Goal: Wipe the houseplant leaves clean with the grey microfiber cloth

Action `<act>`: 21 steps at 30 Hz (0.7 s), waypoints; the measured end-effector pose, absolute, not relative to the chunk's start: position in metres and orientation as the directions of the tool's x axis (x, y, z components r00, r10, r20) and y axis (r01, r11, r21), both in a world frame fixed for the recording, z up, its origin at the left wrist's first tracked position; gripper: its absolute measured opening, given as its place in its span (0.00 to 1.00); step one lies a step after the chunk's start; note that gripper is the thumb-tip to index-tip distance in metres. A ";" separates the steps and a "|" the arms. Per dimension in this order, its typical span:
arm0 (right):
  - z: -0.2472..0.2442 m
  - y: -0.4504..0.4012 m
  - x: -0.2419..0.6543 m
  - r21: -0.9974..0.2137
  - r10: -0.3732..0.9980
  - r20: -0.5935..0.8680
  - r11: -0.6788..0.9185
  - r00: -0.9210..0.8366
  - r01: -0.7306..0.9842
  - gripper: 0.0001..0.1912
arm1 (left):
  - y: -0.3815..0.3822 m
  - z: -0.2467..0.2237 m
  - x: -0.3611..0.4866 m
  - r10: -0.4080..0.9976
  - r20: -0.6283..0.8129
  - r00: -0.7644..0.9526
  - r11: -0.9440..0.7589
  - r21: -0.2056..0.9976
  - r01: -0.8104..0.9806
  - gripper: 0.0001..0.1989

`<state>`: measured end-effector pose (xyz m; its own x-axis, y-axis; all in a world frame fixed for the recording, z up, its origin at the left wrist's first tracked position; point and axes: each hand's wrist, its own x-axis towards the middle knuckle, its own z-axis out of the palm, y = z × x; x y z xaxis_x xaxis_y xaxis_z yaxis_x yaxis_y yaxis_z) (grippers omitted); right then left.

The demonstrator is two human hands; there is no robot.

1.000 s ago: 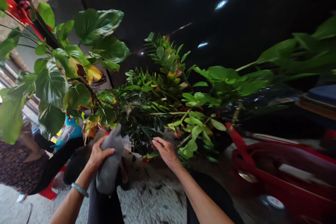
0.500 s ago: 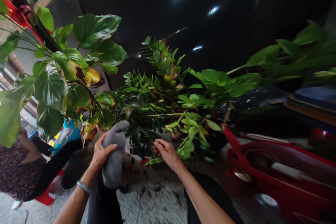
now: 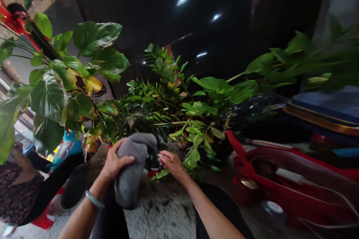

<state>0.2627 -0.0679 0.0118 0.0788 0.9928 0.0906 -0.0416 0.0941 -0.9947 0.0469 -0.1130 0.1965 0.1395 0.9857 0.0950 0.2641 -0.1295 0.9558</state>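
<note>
My left hand [image 3: 116, 162] is closed around a soft grey cloth [image 3: 130, 183], with the thumb pressed on its front. The cloth droops toward my knee, and its top end bends right over the dark green leaves. My right hand [image 3: 171, 162] is closed in a pinch at the tip of a dark green leaf [image 3: 154, 151], just right of the cloth. Small dark foliage [image 3: 140, 119] grows right behind both hands. Brighter green leaves [image 3: 196, 140] hang close to the right hand.
On the left stands a large-leaved plant [image 3: 50, 93] with some yellowed, browned leaves. Below it sits another person [image 3: 22, 186] near a red stool [image 3: 43, 222]. At right are a red plastic ride-on-like object [image 3: 252, 171] and stacked blue items [image 3: 328, 104]. A dark glossy wall [image 3: 140, 7] rises behind.
The cloth has moved right and its top now reaches over the leaves near my right hand. My hands are closer together. The view has shifted slightly to the right.
</note>
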 end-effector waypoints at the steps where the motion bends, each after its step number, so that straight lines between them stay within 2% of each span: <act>1: 0.012 -0.068 0.263 -0.995 0.993 0.085 0.089 0.083 -0.053 0.17 | -0.106 0.206 0.049 0.979 0.175 0.109 -0.198 0.942 0.271 0.38; 4: 0.014 -0.068 0.263 -0.992 0.992 0.090 0.097 0.091 -0.079 0.17 | -0.081 0.212 0.055 0.968 0.241 0.065 -0.250 0.918 0.309 0.38; 6: 0.014 -0.067 0.263 -0.992 0.991 0.101 0.107 0.084 -0.072 0.17 | -0.073 0.200 0.059 0.980 0.175 0.095 -0.198 0.911 0.362 0.37; 10: 0.013 -0.067 0.263 -0.992 0.993 0.105 0.108 0.061 -0.060 0.18 | -0.081 0.186 0.060 0.948 0.000 0.317 -0.143 0.892 0.429 0.36; 12: 0.012 -0.068 0.263 -0.993 0.994 0.085 0.091 0.069 -0.076 0.18 | -0.085 0.200 0.061 0.937 0.058 0.345 -0.198 0.902 0.384 0.35; 15: 0.011 -0.069 0.264 -0.995 0.995 0.038 0.046 0.089 -0.085 0.17 | -0.074 0.230 0.071 0.930 0.296 0.217 -0.353 0.884 0.305 0.35; 17: 0.011 -0.068 0.264 -0.997 0.995 0.021 0.028 0.095 -0.073 0.17 | -0.057 0.237 0.082 0.908 0.390 0.149 -0.418 0.863 0.283 0.36; 19: 0.010 -0.066 0.264 -0.997 0.995 0.030 0.036 0.091 -0.067 0.16 | -0.041 0.227 0.093 0.909 0.389 0.146 -0.416 0.861 0.293 0.35; 21: 0.010 -0.065 0.264 -0.996 0.995 0.051 0.056 0.080 -0.069 0.15 | -0.033 0.207 0.100 0.928 0.302 0.220 -0.363 0.866 0.343 0.33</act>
<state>0.2637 -0.0652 0.0104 0.0802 0.9955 0.0505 -0.0688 0.0561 -0.9960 0.0997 -0.0330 0.2065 0.2198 0.9277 0.3019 0.3434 -0.3632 0.8661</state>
